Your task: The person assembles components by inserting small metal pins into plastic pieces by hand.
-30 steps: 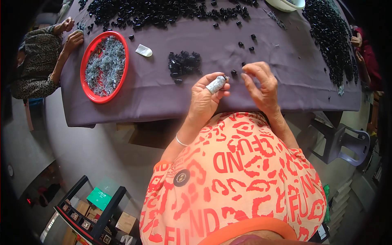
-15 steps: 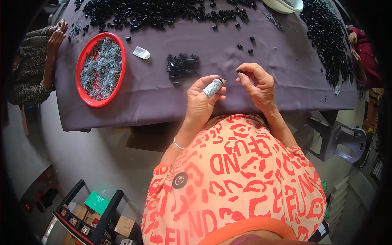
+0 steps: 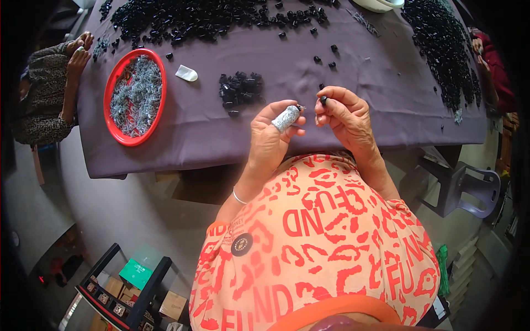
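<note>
My left hand (image 3: 268, 129) is closed, holding a small dark piece with a thin metallic tip (image 3: 301, 107) between thumb and forefinger. One of its fingers wears a silvery wrap (image 3: 285, 118). To its right, across a small gap, my right hand (image 3: 350, 118) pinches a small black plastic part (image 3: 323, 101) at its fingertips. Another black piece (image 3: 321, 86) shows just beyond those fingertips. A small heap of black plastic parts (image 3: 240, 91) lies on the dark cloth past my left hand.
A red oval tray (image 3: 107, 105) of thin clear-grey pieces sits left, beside a white rounded tab (image 3: 186, 73). Large black piles (image 3: 182, 22) spread along the back and right (image 3: 444, 60). A pale bowl (image 3: 381, 5) stands behind. Co-workers' hands (image 3: 79, 55) appear at both sides.
The view has shifted slightly. My right fingers have turned a little, showing more of the black part, and another black piece is visible beyond them. My left hand keeps its hold.
</note>
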Demonstrator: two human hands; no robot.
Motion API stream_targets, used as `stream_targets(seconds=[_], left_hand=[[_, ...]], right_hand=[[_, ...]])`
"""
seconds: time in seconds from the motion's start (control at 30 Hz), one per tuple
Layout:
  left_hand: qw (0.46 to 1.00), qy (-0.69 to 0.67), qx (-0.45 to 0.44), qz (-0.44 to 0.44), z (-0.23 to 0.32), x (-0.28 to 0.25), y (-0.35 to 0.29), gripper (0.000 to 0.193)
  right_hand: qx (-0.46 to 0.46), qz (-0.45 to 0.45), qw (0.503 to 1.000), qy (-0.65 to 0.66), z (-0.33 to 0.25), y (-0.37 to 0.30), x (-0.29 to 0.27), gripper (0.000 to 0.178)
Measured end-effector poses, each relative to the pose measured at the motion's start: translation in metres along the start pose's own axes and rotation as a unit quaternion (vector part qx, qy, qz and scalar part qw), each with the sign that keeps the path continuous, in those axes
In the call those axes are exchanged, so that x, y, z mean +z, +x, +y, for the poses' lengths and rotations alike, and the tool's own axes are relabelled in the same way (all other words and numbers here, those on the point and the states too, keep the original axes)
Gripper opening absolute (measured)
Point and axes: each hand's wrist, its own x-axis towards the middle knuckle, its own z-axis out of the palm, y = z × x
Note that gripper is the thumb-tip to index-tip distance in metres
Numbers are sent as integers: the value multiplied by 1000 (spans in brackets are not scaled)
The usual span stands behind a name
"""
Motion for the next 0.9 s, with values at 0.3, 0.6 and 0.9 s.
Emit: stream_targets(seconds=[0.3, 0.6, 0.9], left_hand=[[1000, 15, 1, 11, -2, 1, -1, 19], [995, 81, 33, 43, -7, 6, -4, 18], [984, 153, 82, 43, -5, 12, -8, 17]], right_hand=[[-50, 9, 976, -214, -3, -3, -6, 19], [-86, 9, 943, -322, -8, -9, 5, 16], [-67, 37, 971, -226, -3, -11, 10, 15]])
